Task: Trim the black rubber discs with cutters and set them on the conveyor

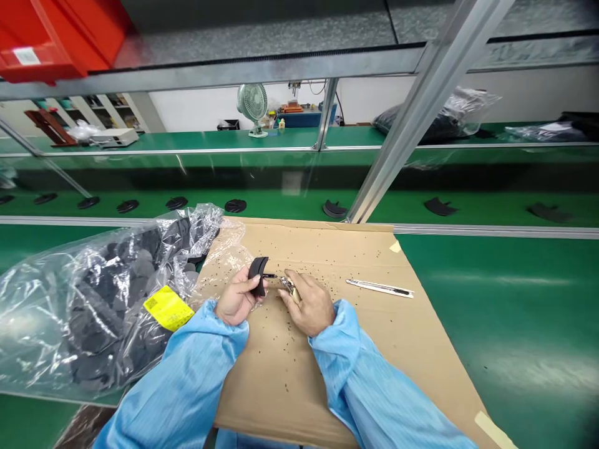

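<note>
My left hand [238, 297] grips a curved black plastic part [258, 275] between thumb and fingers, its narrow black tab [270, 275] pointing right. Closed round a pair of small metal nippers [289, 285] with pale handles is my right hand [309, 304]. The nippers' head is just right of the tab, with a small gap between them. Both hands are over a cardboard sheet [262, 386], where many tiny black bits are scattered. To the right of my right hand, a slim utility knife [380, 288] lies on the cardboard.
A clear plastic bag [42, 312] full of dark parts, with a yellow label [168, 308], lies at left. Beyond the cardboard, a green conveyor belt [290, 202] carries black parts [235, 206]. A metal post [421, 93] slants up at right; a red bin [60, 43] is upper left.
</note>
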Demonstrator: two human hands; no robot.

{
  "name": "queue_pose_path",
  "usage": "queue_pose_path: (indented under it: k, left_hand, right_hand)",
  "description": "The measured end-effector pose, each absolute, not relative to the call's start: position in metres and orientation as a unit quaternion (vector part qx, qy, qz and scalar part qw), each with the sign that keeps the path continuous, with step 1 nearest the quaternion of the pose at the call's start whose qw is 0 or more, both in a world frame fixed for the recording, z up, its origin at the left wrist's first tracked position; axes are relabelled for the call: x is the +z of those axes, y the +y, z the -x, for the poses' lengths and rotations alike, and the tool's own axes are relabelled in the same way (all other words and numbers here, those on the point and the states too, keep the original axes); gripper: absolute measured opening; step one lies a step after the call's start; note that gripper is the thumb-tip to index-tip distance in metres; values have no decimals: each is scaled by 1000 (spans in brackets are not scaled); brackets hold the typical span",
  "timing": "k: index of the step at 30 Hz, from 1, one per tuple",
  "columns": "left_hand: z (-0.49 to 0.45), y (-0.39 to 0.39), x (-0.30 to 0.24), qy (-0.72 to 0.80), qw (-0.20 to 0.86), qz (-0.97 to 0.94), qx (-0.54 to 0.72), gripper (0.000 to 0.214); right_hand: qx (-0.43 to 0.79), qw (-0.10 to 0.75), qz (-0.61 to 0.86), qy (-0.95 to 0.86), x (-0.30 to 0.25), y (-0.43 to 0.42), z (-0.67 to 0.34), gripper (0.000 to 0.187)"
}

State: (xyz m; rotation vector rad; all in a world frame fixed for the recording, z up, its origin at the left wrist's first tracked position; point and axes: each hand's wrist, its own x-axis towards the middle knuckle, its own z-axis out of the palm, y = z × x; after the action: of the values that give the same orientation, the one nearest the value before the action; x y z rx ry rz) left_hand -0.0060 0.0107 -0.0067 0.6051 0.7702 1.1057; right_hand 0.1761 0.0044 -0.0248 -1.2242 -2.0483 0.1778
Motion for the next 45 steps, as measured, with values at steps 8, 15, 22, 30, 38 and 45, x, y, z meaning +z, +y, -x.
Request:
queue_pose_path:
  k: [8, 15, 22, 30, 38, 45]
  left_hand:
    - [6, 10, -7, 352, 738, -279, 503, 39]
    - [6, 9, -6, 357, 737, -276, 504, 44]
    - [6, 9, -7, 358, 729, -291, 506, 43]
    - [5, 8, -10, 374, 702, -315, 518, 41]
    - [4, 8, -12, 370, 703, -313, 521, 43]
    - [4, 9, -13, 378, 692, -315, 528, 42]
  right_hand:
    - [67, 344, 480, -805, -25, 5, -176, 39]
    - [73, 343, 476, -806, -25, 4, -177, 39]
    - [67, 315, 487, -812, -20, 2, -178, 31]
    - [62, 256, 533, -804, -18, 1, -177, 28]
    - [206, 300, 499, -786, -16, 1, -174, 26]
    - [129, 292, 537, -781, -20, -2, -174, 34]
